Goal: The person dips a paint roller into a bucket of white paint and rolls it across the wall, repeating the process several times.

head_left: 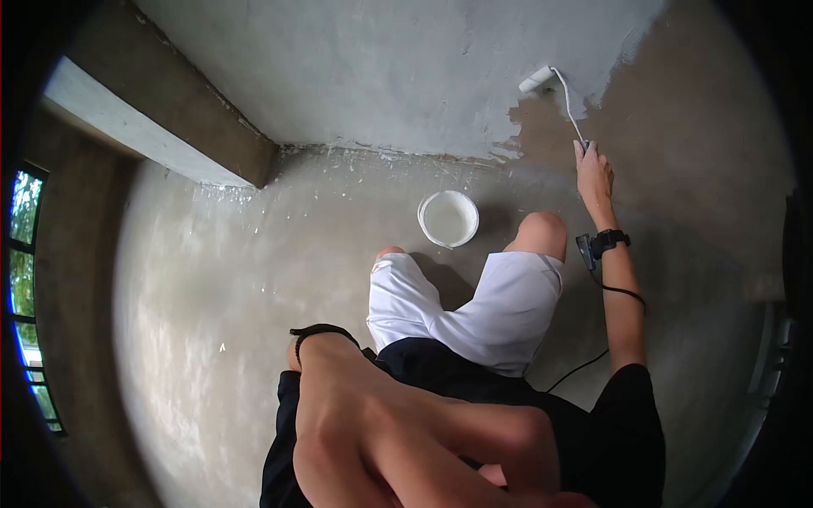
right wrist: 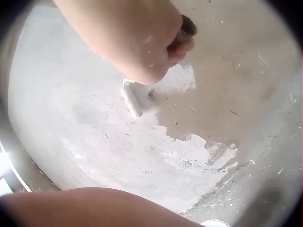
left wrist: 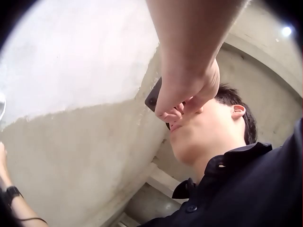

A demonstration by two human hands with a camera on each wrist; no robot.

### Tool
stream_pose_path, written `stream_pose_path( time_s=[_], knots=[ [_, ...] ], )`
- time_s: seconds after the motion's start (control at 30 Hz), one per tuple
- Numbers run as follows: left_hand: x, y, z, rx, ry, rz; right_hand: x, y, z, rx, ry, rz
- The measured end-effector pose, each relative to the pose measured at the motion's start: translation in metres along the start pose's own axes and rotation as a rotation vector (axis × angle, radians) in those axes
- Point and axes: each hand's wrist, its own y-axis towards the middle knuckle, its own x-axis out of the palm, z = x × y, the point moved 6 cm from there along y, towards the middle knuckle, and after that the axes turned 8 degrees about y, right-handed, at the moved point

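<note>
My right hand [head_left: 595, 176] grips the handle of a paint roller, its fingers curled round it; in the right wrist view the dark handle end [right wrist: 188, 26] sticks out of that hand [right wrist: 137, 42]. The white roller head [head_left: 536, 79] lies against the wall at the border of pale paint and bare brown surface, and shows as a white cylinder [right wrist: 131, 100] in the right wrist view. My left hand [left wrist: 187, 94] is raised in front of the face, fingers curled in by the mouth and nose, beside a dark device [left wrist: 152, 98]. No held thing shows in it.
A white bucket [head_left: 423, 222] with pale contents stands on the floor in front of my knees, near the wall's base. White spatters mark the floor [head_left: 254, 279] there. A concrete beam [head_left: 178, 93] juts out at upper left, and a window [head_left: 25, 279] is at far left.
</note>
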Motion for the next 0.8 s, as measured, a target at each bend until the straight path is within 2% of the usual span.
stream_pose_path(
  time_s=[0.03, 0.07, 0.13, 0.27, 0.33, 0.37, 0.43, 0.47, 0.53, 0.63, 0.8],
  knots=[
    [0.006, 0.003, 0.013, 0.104, 0.769, -0.126, -0.002, 0.002, -0.006, -0.034, 0.000, 0.004],
    [0.005, 0.003, 0.019, 0.110, 0.766, -0.116, -0.004, 0.002, -0.011, -0.053, -0.004, 0.034],
    [-0.006, 0.003, 0.008, -0.204, 0.682, -0.126, -0.003, 0.001, -0.006, -0.036, -0.010, 0.034],
    [-0.012, 0.001, 0.010, -0.175, 0.662, 0.027, 0.005, -0.013, 0.025, 0.045, 0.014, 0.006],
    [-0.020, -0.009, 0.004, -0.179, 0.918, 0.145, 0.012, -0.019, 0.044, 0.073, 0.032, -0.022],
    [-0.025, 0.004, 0.015, -0.182, 0.921, 0.157, 0.016, -0.024, 0.058, 0.127, 0.030, -0.031],
    [-0.026, 0.010, 0.011, -0.701, 0.706, -0.303, 0.022, -0.029, 0.072, 0.182, 0.029, -0.032],
    [-0.029, 0.002, -0.002, -0.698, 0.705, -0.300, 0.024, -0.033, 0.074, 0.192, 0.040, -0.044],
    [-0.024, -0.015, -0.026, -0.555, -0.834, 0.089, 0.022, -0.035, 0.071, 0.207, 0.054, -0.054],
    [-0.019, -0.031, -0.051, -0.457, -0.896, 0.028, 0.015, -0.030, 0.046, 0.199, 0.111, -0.042],
    [-0.016, -0.028, -0.074, -0.213, -1.038, -0.095, -0.003, -0.010, -0.006, 0.033, 0.096, 0.000]
  ],
)
